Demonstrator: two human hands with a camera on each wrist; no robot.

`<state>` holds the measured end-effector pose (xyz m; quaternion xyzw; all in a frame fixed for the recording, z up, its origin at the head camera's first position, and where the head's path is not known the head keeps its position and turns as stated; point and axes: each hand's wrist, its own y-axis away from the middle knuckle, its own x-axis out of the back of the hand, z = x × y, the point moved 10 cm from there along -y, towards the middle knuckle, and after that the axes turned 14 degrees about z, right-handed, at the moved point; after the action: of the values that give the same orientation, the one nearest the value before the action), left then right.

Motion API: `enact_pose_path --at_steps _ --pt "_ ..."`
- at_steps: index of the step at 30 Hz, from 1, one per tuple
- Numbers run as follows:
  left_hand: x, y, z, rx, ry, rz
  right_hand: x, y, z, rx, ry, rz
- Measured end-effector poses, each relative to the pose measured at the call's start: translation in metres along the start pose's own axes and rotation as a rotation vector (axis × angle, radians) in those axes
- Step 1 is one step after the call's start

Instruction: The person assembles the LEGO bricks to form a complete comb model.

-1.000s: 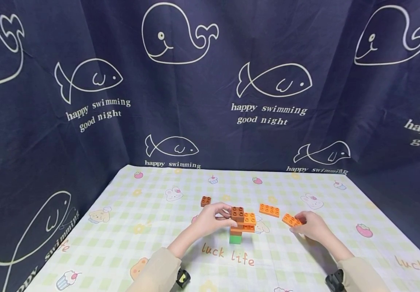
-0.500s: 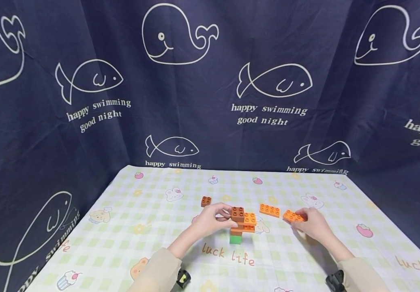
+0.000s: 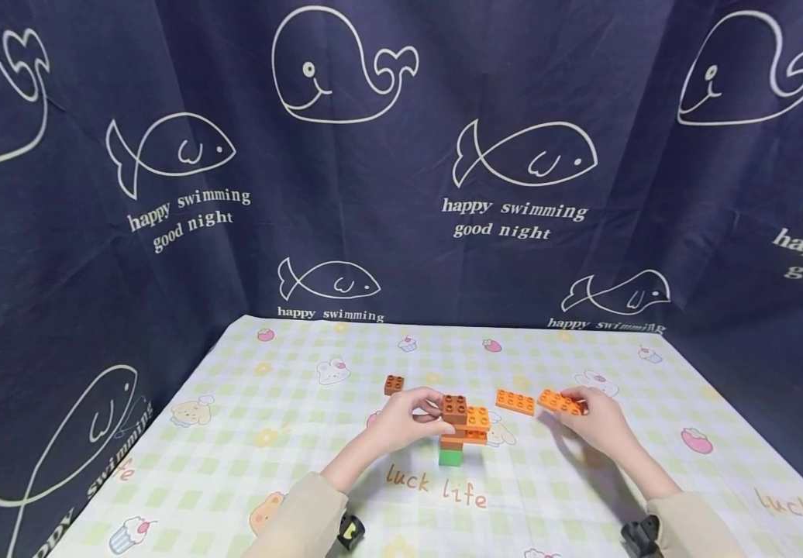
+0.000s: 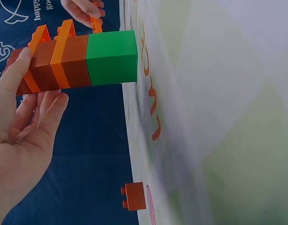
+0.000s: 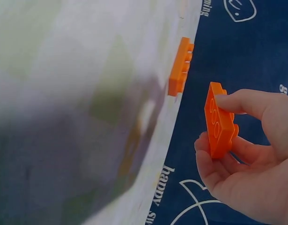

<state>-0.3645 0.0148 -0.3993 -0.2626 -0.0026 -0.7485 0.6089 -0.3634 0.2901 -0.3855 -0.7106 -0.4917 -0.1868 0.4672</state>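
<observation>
My left hand (image 3: 407, 418) grips the upper part of a brick tower (image 4: 76, 61), thumb on one side and fingers on the other. The tower has a green brick (image 3: 449, 457) at the bottom, then brown bricks alternating with flat orange bricks that jut out to the right. A brown brick (image 3: 453, 407) tops it. My right hand (image 3: 593, 418) pinches a flat orange brick (image 5: 221, 119) between thumb and fingers, above the table. In the right wrist view its hollow underside shows. A second flat orange brick (image 3: 515, 401) lies on the table just left of it.
A loose brown brick (image 3: 394, 384) lies on the table beyond my left hand. A checked cloth with printed pictures covers the table (image 3: 290, 434). Dark blue curtains (image 3: 401, 194) with whale and fish drawings stand behind and at the sides.
My right hand has raised the flat orange brick off the table and moved it slightly away from me, turning it a little. My left hand and the tower have stayed put.
</observation>
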Motion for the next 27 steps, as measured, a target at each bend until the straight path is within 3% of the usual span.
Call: enact_pose_path --at_steps 10,27 --pt "0.002 0.000 -0.002 0.023 -0.008 0.003 0.007 -0.002 -0.020 0.019 -0.025 0.008" --pt "0.004 0.001 -0.001 -0.010 -0.040 -0.004 0.019 -0.003 -0.068 0.092 -0.115 0.058"
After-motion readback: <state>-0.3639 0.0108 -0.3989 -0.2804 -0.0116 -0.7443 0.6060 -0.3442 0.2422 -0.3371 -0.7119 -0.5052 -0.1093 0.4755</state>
